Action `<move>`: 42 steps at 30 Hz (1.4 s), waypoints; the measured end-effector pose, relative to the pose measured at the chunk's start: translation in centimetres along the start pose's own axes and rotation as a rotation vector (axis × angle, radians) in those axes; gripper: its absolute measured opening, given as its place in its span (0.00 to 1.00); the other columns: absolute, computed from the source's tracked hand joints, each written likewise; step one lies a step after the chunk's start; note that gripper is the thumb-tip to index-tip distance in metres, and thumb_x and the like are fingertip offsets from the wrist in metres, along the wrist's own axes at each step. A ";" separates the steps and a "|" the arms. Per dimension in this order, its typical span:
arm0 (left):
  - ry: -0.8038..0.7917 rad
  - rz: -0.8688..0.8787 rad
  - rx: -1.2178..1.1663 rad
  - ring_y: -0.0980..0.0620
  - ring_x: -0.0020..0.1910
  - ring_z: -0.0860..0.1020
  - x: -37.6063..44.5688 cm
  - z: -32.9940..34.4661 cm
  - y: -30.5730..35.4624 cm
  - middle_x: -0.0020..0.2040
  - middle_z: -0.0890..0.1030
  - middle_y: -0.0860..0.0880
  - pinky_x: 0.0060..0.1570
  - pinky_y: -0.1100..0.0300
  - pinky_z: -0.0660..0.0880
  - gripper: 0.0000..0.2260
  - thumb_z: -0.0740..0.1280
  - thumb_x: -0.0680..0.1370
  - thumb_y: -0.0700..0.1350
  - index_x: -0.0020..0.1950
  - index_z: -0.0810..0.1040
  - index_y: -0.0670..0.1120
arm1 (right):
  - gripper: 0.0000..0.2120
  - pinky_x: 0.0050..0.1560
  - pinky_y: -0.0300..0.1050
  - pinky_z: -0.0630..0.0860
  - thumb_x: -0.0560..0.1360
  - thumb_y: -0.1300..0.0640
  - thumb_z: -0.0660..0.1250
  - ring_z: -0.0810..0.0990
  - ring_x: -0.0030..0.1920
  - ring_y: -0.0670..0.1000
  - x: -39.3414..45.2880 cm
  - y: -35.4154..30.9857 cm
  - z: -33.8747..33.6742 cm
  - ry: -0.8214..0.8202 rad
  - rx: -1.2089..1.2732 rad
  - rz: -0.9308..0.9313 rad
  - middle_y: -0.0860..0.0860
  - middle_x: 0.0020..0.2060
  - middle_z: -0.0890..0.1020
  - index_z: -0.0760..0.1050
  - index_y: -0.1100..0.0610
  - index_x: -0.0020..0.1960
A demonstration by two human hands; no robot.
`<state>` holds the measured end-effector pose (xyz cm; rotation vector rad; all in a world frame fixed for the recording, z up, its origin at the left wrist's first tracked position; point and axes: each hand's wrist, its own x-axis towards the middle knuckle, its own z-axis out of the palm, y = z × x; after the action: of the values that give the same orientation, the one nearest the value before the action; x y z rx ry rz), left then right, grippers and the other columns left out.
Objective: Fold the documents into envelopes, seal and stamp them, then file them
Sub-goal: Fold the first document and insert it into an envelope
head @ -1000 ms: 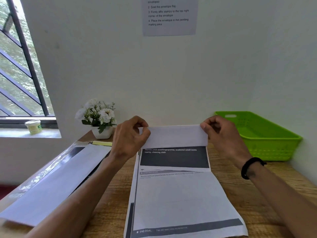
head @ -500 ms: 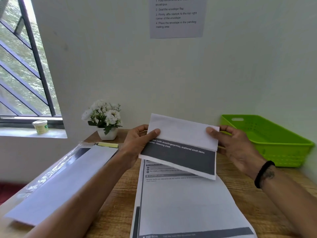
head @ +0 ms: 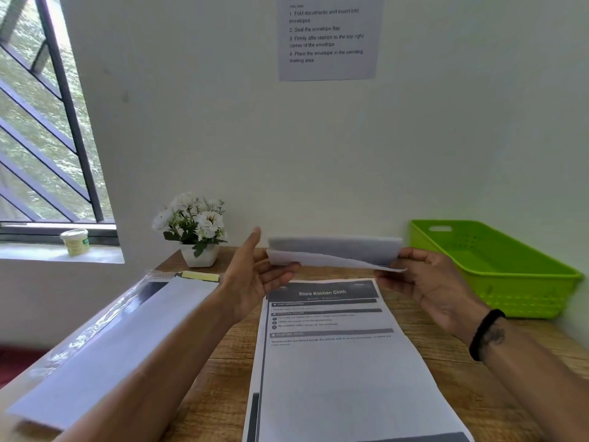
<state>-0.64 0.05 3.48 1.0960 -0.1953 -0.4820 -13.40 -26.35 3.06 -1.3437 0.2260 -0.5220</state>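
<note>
Folded document [head: 334,254] is hanging in the air above the wooden desk [head: 223,371], near the far edge, seen almost edge-on; its layers are gaping slightly at the near side. Left hand [head: 255,275] is supporting its left end, fingers [head: 283,269] lying under the paper and thumb standing up, clear of the sheet, so the hand is cradling rather than pinching. Right hand [head: 424,282] is gripping the right end, fingers curling around the paper's edge; the exact pinch is sitting behind the sheet and I cannot tell how tight it is. A black band [head: 484,333] is sitting on the right wrist.

Directly below the folded piece, a printed sheet [head: 338,362] titled "Store Kitchen Cloth" is lying flat on the desk, running toward the near edge. To the left, a long white envelope [head: 121,346] is lying at an angle on a clear plastic sleeve [head: 105,320], with a yellow slip [head: 199,276] showing at its far end.

A white pot of white flowers [head: 194,231] is standing at the desk's far left corner, against the wall. A green plastic basket [head: 497,269] is sitting at the far right, apart from the right hand. An instruction notice [head: 328,36] is hanging on the wall above. A small tub [head: 75,241] is resting on the windowsill [head: 47,253] to the left.
</note>
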 end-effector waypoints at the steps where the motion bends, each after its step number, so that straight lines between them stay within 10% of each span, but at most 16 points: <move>1: -0.008 -0.013 -0.005 0.42 0.48 0.88 0.1 -0.2 0.0 0.55 0.85 0.33 0.38 0.56 0.85 0.33 0.61 0.83 0.64 0.63 0.79 0.33 | 0.10 0.47 0.50 0.86 0.80 0.72 0.62 0.87 0.47 0.61 -0.1 -0.2 0.1 0.012 0.018 0.009 0.68 0.52 0.85 0.81 0.70 0.53; 5: -0.030 0.007 0.011 0.42 0.48 0.88 0.0 -0.3 0.3 0.54 0.85 0.33 0.43 0.56 0.86 0.27 0.68 0.81 0.58 0.58 0.82 0.33 | 0.15 0.59 0.58 0.81 0.77 0.68 0.60 0.87 0.51 0.60 -0.5 -0.5 0.5 0.005 0.029 -0.050 0.63 0.47 0.87 0.84 0.67 0.40; 9: -0.080 0.152 0.319 0.48 0.48 0.85 -0.4 0.1 0.4 0.57 0.86 0.38 0.46 0.58 0.84 0.17 0.77 0.73 0.47 0.59 0.84 0.40 | 0.04 0.54 0.43 0.81 0.77 0.56 0.73 0.86 0.51 0.45 -1.1 -0.2 0.6 0.126 -0.510 -0.363 0.46 0.48 0.88 0.87 0.54 0.47; 15: -0.022 0.959 1.217 0.59 0.49 0.83 -0.5 0.6 -0.5 0.49 0.86 0.56 0.51 0.59 0.82 0.13 0.75 0.78 0.44 0.62 0.84 0.51 | 0.15 0.62 0.34 0.72 0.76 0.64 0.73 0.78 0.56 0.45 -1.0 1.3 0.7 0.094 -0.963 -0.837 0.47 0.56 0.81 0.82 0.53 0.61; 20: -0.032 1.342 1.288 0.52 0.49 0.79 -0.9 2.0 -1.8 0.50 0.83 0.51 0.46 0.55 0.78 0.07 0.73 0.80 0.42 0.57 0.87 0.45 | 0.06 0.58 0.50 0.74 0.76 0.60 0.74 0.79 0.51 0.52 -1.0 1.9 1.4 0.149 -1.102 -1.035 0.51 0.49 0.86 0.85 0.56 0.53; 25: -0.029 1.417 1.317 0.50 0.48 0.78 -1.1 2.6 -3.0 0.49 0.83 0.50 0.45 0.52 0.75 0.04 0.73 0.80 0.42 0.53 0.86 0.44 | 0.06 0.57 0.63 0.74 0.77 0.50 0.70 0.82 0.47 0.55 -1.5 2.3 2.5 0.148 -1.251 -1.100 0.47 0.44 0.85 0.84 0.51 0.49; 33: -0.062 1.412 1.428 0.50 0.49 0.79 -1.1 2.7 -4.8 0.51 0.85 0.53 0.58 0.48 0.72 0.06 0.71 0.82 0.49 0.54 0.85 0.49 | 0.11 0.58 0.57 0.74 0.81 0.53 0.66 0.82 0.55 0.54 -2.2 2.9 3.3 -0.092 -1.264 -1.090 0.47 0.55 0.86 0.82 0.49 0.61; 42: -0.022 1.418 1.497 0.48 0.48 0.79 -0.3 1.7 -3.1 0.49 0.85 0.53 0.58 0.44 0.71 0.07 0.69 0.83 0.49 0.51 0.85 0.48 | 0.08 0.50 0.56 0.76 0.80 0.53 0.67 0.82 0.46 0.57 -1.6 2.9 2.9 -0.028 -1.255 -1.027 0.51 0.46 0.86 0.83 0.55 0.52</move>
<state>-2.43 -2.29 1.48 1.9767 -1.3715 1.1546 -12.78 -22.69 0.73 -2.6966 -0.2608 -1.3335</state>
